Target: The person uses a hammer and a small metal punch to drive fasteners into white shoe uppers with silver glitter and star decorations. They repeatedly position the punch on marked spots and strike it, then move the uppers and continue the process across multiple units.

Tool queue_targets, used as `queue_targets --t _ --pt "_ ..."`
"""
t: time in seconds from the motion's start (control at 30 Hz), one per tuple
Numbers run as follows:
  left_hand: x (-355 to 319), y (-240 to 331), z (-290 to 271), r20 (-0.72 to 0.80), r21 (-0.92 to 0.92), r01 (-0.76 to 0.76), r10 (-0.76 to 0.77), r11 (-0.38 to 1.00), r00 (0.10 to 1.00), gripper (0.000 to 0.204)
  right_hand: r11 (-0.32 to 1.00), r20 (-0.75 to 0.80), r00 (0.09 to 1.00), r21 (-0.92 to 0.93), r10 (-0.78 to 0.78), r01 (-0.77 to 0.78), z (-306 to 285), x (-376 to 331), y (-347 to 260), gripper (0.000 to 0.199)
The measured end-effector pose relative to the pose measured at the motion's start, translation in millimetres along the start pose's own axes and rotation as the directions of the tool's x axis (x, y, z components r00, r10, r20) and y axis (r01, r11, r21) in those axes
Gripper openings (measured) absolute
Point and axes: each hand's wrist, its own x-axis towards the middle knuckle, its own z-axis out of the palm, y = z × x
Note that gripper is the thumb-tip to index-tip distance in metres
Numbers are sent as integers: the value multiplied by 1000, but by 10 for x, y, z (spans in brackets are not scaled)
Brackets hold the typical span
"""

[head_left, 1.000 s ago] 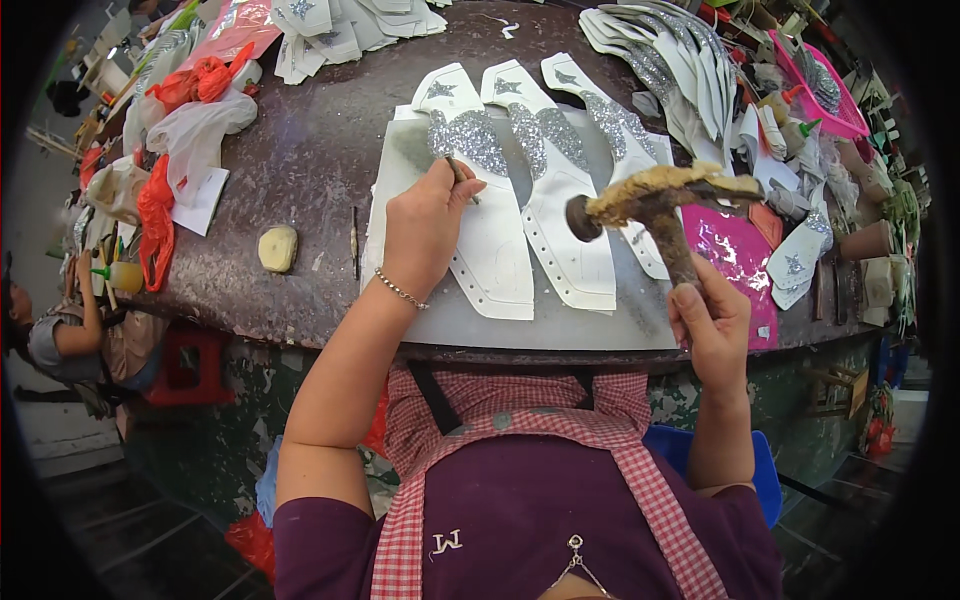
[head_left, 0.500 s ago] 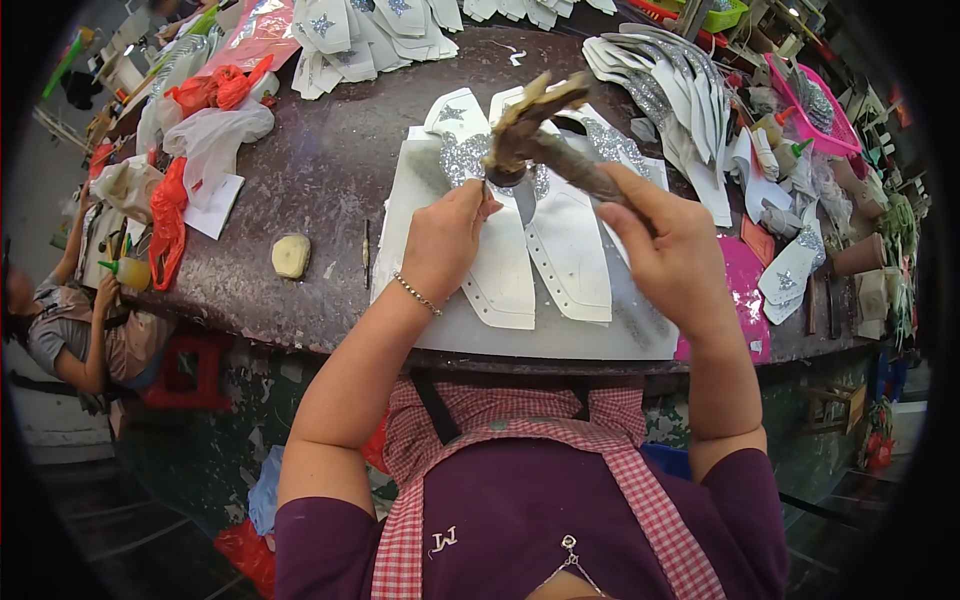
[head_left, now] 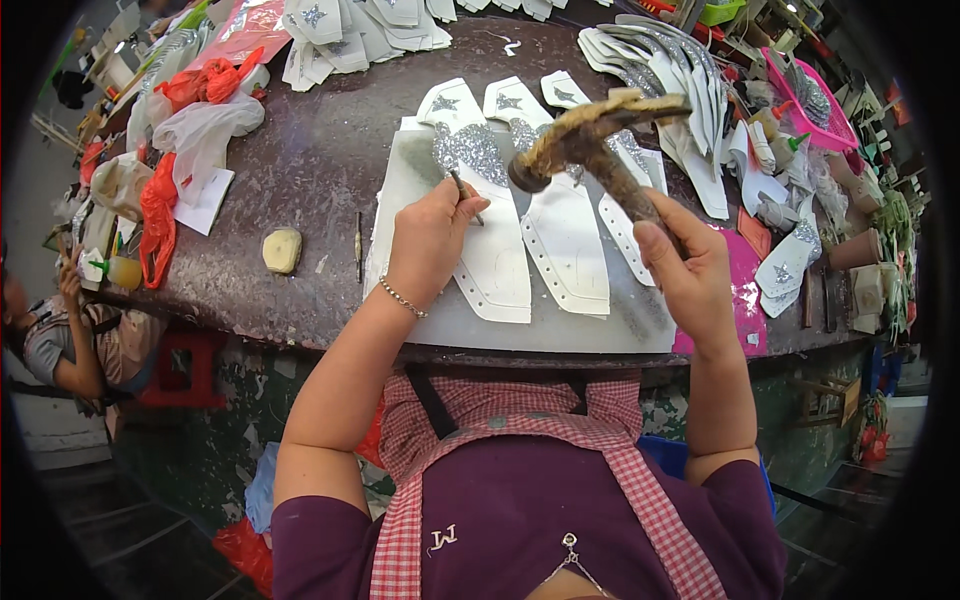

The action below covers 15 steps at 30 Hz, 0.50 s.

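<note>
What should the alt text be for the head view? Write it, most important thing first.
A person's right hand raises a worn hammer above a thin punch that the left hand holds on a white shoe piece with glittery silver trim, on a dark round table.

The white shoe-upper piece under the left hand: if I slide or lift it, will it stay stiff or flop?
The white shoe-upper piece looks thin and flat, so probably light and floppy. It lies loose on the smooth white sheet, so it may slide easily unless the left hand pins it.
</note>
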Motion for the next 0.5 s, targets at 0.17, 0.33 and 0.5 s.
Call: queue_targets --t 0.17,0.33,0.5 --pt "-2 12 -31 55 -13 -93 94 996 994 14 916 -124 965 308 -229 257 79 120 -268 37" --pt "20 101 -7 86 185 -270 258 945 962 17 791 163 913 -458 -374 406 156 207 -240 32" --pt "-58 19 56 -29 -154 62 -67 986 997 17 959 27 992 -252 -125 128 64 66 -254 33"
